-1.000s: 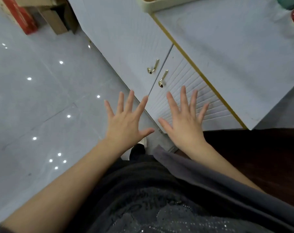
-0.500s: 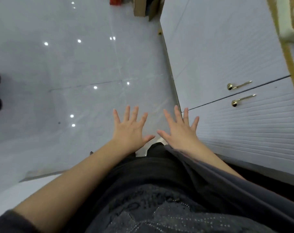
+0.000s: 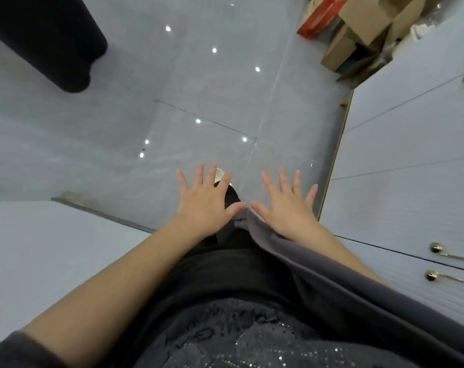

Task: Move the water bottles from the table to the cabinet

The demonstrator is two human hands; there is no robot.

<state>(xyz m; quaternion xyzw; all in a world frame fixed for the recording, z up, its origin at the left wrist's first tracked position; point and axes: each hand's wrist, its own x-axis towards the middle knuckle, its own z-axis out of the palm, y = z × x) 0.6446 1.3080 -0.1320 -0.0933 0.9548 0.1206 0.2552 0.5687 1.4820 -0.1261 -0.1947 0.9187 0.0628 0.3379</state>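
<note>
Hovering over the grey tiled floor (image 3: 199, 102), the left hand (image 3: 207, 204) and right hand (image 3: 286, 209) are spread wide, holding nothing; the white cabinet (image 3: 398, 181) stands just right, doors closed, cardboard boxes (image 3: 358, 35) beyond

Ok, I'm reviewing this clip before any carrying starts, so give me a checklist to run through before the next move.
1. Left hand free: ok, fingers spread, holding nothing.
2. Right hand free: ok, fingers spread, holding nothing.
3. Water bottles in sight: not ok, none shows in the head view.
4. Cabinet ready to receive: not ok, the doors by the gold handles look closed.
5. Table located: cannot tell; a pale surface at lower left may be it.
6. Floor hazards: ok, the cardboard boxes sit by the cabinet's far end, away from the hands.
</note>
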